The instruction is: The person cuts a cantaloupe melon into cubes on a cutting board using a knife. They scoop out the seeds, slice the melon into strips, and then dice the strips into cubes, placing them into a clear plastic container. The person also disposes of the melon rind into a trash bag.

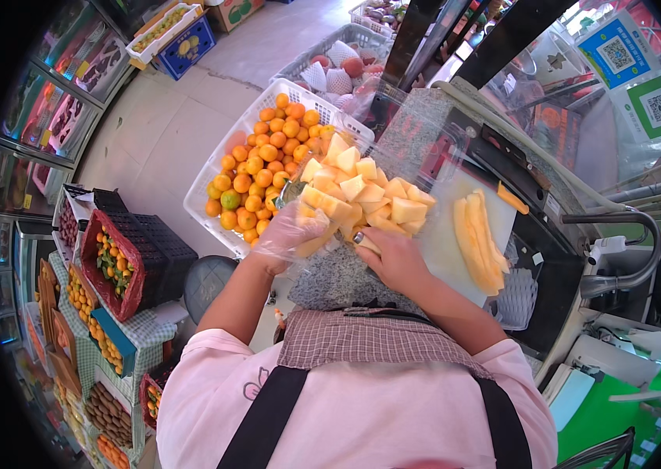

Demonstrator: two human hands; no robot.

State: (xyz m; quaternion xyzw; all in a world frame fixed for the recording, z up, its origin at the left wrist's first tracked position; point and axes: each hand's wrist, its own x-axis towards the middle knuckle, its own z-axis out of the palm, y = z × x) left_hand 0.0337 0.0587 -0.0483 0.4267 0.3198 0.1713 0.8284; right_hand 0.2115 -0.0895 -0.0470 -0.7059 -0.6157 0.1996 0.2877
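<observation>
In front of me, chunks of orange-fleshed melon (pixel 365 187) are heaped in a clear plastic container, above the edge of a grey granite counter (pixel 336 278). My left hand (pixel 295 231), in a thin clear plastic glove, has its fingers on a melon piece at the heap's left side. My bare right hand (pixel 392 258) is closed around the light handle of a knife (pixel 367 243) at the near side of the heap; its blade is mostly hidden. To the right, long peeled melon slices (pixel 477 243) lie on a white cutting board (pixel 445 252).
A white basket of small oranges (pixel 196 199) stands beyond my left hand, with a grey crate of net-wrapped fruit (pixel 280 73) behind it. A cleaver-like dark blade (pixel 503 149), a curved metal faucet (pixel 650 234) and a white woven basket (pixel 515 299) are at the right.
</observation>
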